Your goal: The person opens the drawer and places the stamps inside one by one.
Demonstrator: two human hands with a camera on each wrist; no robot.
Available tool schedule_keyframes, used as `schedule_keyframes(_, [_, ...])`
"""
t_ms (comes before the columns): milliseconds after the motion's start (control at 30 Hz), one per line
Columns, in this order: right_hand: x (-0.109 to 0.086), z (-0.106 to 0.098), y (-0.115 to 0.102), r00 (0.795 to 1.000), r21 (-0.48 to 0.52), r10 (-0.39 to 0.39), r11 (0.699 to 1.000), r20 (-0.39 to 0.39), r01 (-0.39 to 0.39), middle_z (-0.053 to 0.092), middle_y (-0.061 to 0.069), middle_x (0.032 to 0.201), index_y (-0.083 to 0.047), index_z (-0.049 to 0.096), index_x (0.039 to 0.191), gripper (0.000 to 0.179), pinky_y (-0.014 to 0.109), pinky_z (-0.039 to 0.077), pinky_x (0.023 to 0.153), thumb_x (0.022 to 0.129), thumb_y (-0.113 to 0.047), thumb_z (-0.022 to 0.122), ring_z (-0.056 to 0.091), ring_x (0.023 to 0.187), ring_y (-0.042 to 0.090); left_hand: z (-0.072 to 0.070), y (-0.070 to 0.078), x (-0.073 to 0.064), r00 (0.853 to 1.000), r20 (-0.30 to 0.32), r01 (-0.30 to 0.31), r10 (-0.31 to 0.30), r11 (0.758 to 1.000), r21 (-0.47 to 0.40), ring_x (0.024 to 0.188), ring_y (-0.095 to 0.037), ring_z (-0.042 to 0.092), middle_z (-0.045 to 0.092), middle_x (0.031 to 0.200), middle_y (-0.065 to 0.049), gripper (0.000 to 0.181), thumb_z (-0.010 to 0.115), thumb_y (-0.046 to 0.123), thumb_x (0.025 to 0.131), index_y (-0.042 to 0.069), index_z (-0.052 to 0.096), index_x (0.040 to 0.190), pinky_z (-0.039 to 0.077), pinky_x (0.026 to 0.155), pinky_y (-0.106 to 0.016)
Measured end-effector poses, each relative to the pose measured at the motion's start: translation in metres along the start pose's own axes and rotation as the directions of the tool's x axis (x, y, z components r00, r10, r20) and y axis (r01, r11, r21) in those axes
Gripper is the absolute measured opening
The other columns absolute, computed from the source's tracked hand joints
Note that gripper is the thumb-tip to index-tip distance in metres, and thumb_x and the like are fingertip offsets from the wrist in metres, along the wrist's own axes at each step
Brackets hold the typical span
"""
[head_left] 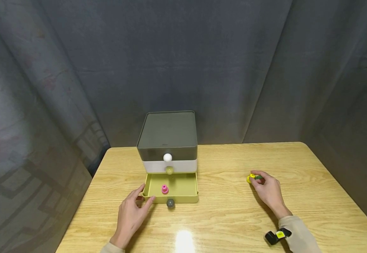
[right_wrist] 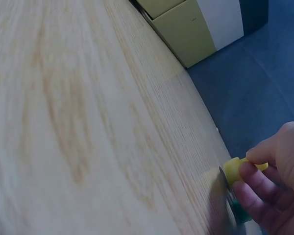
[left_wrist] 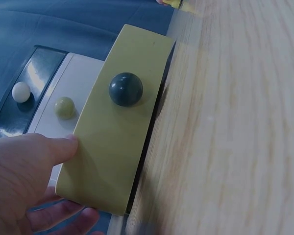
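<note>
My left hand (head_left: 131,213) holds the front left corner of the pulled-out olive drawer (head_left: 186,199), thumb on the top edge of its front, other fingers round the side. A dark round knob (left_wrist: 126,89) sits on that drawer front. Inside the drawer stands a small pink stepped peg (head_left: 165,190). Off to the right, my right hand (head_left: 268,191) pinches a small yellow piece (right_wrist: 232,170) between thumb and fingers, low over the table. A green piece (right_wrist: 241,211) shows beside it, partly hidden by the fingers.
Above the open drawer, the white drawer (head_left: 153,166) and dark grey top drawer (head_left: 148,154) are closed, with round knobs. The wooden table (head_left: 221,218) ends at a grey curtain (head_left: 221,70) behind. A black and yellow wrist strap (head_left: 278,235) is on the right sleeve.
</note>
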State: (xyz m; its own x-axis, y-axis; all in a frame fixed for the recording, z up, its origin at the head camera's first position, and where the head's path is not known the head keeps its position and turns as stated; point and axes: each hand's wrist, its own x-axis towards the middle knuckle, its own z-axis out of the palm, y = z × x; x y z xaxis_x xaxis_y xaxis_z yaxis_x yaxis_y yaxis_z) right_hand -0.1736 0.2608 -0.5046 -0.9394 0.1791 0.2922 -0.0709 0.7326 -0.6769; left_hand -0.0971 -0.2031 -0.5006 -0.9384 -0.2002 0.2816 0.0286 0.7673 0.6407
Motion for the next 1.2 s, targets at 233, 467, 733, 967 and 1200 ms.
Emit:
schedule_keyframes(233, [-0.001, 0.0, -0.002, 1.0, 0.003, -0.029, 1.0, -0.005, 0.029, 0.076, 0.007, 0.083, -0.002, 0.079, 0.117, 0.025, 0.013, 0.045, 0.063, 0.093, -0.008, 0.081, 0.056, 0.068, -0.004, -0.002, 0.002, -0.001, 1.0, 0.005, -0.004, 0.004, 1.0, -0.004, 0.092, -0.024, 0.076, 0.078, 0.122, -0.016, 0.066, 0.087, 0.038, 0.089, 0.005, 0.067, 0.143, 0.055, 0.068, -0.032])
schedule_keyframes(467, [-0.001, 0.001, -0.009, 0.998, 0.031, -0.062, 0.998, 0.0, 0.062, 0.076, 0.007, 0.081, -0.001, 0.079, 0.116, 0.025, 0.015, 0.046, 0.06, 0.092, -0.007, 0.081, 0.058, 0.066, -0.003, -0.003, 0.002, 0.0, 1.0, 0.007, 0.0, 0.0, 1.0, -0.003, 0.094, -0.024, 0.076, 0.077, 0.124, -0.015, 0.067, 0.087, 0.039, 0.089, 0.006, 0.067, 0.143, 0.055, 0.07, -0.034])
schedule_keyframes(733, [-0.003, 0.001, -0.017, 0.999, 0.052, -0.033, 0.998, 0.038, 0.031, 0.078, 0.009, 0.083, -0.001, 0.078, 0.119, 0.027, 0.021, 0.045, 0.054, 0.093, -0.009, 0.081, 0.061, 0.067, -0.001, -0.002, 0.001, -0.001, 1.0, 0.008, -0.001, 0.001, 1.0, -0.005, 0.094, -0.024, 0.076, 0.077, 0.125, -0.016, 0.067, 0.087, 0.04, 0.089, 0.005, 0.067, 0.143, 0.055, 0.07, -0.034])
schedule_keyframes(967, [-0.006, 0.003, -0.022, 0.996, 0.065, -0.032, 0.998, 0.085, 0.026, 0.077, 0.009, 0.085, -0.001, 0.077, 0.122, 0.028, 0.022, 0.046, 0.053, 0.095, -0.01, 0.079, 0.063, 0.07, 0.005, -0.003, 0.002, -0.002, 1.0, 0.009, 0.001, -0.001, 1.0, -0.007, 0.093, -0.023, 0.076, 0.078, 0.123, -0.015, 0.067, 0.087, 0.04, 0.09, 0.005, 0.067, 0.143, 0.055, 0.07, -0.033])
schedule_keyframes(1200, [-0.01, 0.005, -0.03, 0.993, 0.079, -0.08, 0.994, 0.085, 0.073, 0.078, 0.009, 0.085, -0.001, 0.078, 0.119, 0.026, 0.021, 0.05, 0.057, 0.094, -0.008, 0.08, 0.067, 0.073, 0.007, -0.002, 0.002, -0.002, 1.0, 0.007, -0.001, 0.001, 1.0, -0.009, 0.091, -0.023, 0.075, 0.078, 0.122, -0.015, 0.066, 0.087, 0.039, 0.089, 0.006, 0.067, 0.143, 0.054, 0.068, -0.031])
